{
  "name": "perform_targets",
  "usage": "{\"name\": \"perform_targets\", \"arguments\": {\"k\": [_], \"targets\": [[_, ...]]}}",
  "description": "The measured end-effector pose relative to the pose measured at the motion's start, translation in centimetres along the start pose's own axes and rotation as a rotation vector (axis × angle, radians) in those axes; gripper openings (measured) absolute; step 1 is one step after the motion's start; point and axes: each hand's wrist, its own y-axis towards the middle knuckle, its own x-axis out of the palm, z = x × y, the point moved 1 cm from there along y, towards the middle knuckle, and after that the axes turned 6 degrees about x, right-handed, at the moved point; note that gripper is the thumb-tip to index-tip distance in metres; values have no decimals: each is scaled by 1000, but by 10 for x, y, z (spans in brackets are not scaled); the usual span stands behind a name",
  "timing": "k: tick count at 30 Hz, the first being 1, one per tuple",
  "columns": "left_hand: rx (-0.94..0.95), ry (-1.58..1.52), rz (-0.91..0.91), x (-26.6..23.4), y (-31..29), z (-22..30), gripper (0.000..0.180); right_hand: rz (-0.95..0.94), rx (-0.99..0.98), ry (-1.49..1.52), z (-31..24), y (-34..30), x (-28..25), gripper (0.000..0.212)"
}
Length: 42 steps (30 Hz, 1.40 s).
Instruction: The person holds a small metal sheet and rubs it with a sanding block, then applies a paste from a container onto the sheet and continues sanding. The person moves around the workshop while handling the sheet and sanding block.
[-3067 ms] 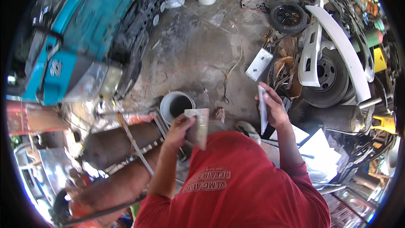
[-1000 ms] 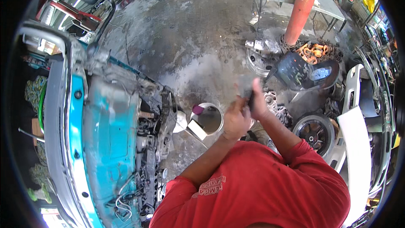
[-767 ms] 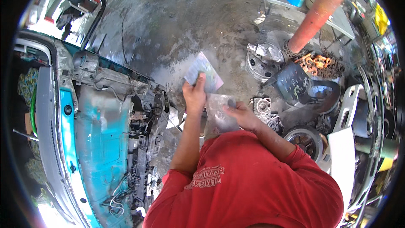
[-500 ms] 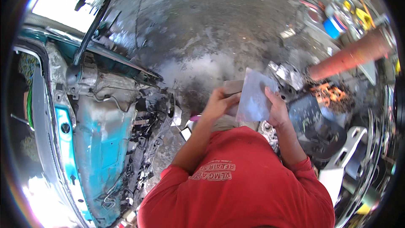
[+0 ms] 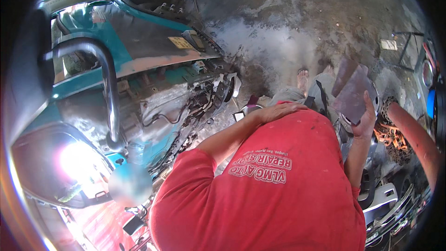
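At the right of centre in the head view, out past the front of the red shirt [image 5: 297,144], the right hand [image 5: 364,123] holds thin flat sheets [image 5: 357,94], which appear to be two pieces overlapping, one brownish and the other greyish mauve. Its grip is closed on their lower right edge, with one digit stretched up along that side. The sheets are tilted, their far corners pointing toward the upper part of the view, and they are clear of the floor. The left hand [image 5: 284,110] lies palm down on the shirt, well apart from the sheets, its fingers extended over the cloth rather than curled.

Just beyond the hands, bare feet [image 5: 303,82] stand on the stained concrete floor [image 5: 265,37], below grey trousers [image 5: 289,95]. To the left spreads a partly stripped teal vehicle body [image 5: 134,46], crossed by a curved dark tube [image 5: 109,83], with a yellow label [image 5: 180,42] on a dark panel. To the right, a slanting red post [image 5: 413,135] has orange hooks and chain [image 5: 392,137] gathered at its base. Below these lies a white slotted bumper piece [image 5: 382,197].
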Motion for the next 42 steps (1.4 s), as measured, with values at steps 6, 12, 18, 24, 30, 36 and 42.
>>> {"name": "perform_targets", "arguments": {"k": [6, 12, 18, 24, 30, 36, 42], "targets": [[-687, 576, 173, -114, -59, -24, 71, 84, 172, -244, -85, 142, 32, 54], [-1193, 1251, 418, -228, -170, -6, 81, 51, 113, -549, -184, 275, 90, 50], [-1444, 1377, 143, -319, -213, -1, 86, 143, 87, -455, -214, 314, 90, 53], [-1369, 1250, -14, -393, -203, -50, 95, 385, 184, -365, -144, 284, 98, 57], [-1364, 1202, -135, -427, -186, -88, 102, 334, 191, -301, -60, 268, 157, 53], [-1118, 1206, -234, -384, -191, -157, 94, 271, 183, -397, -40, 281, 210, 45], [-869, -626, 572, -362, -64, -164, 103, 129, 133, -223, -46, 258, 270, 41]]}}
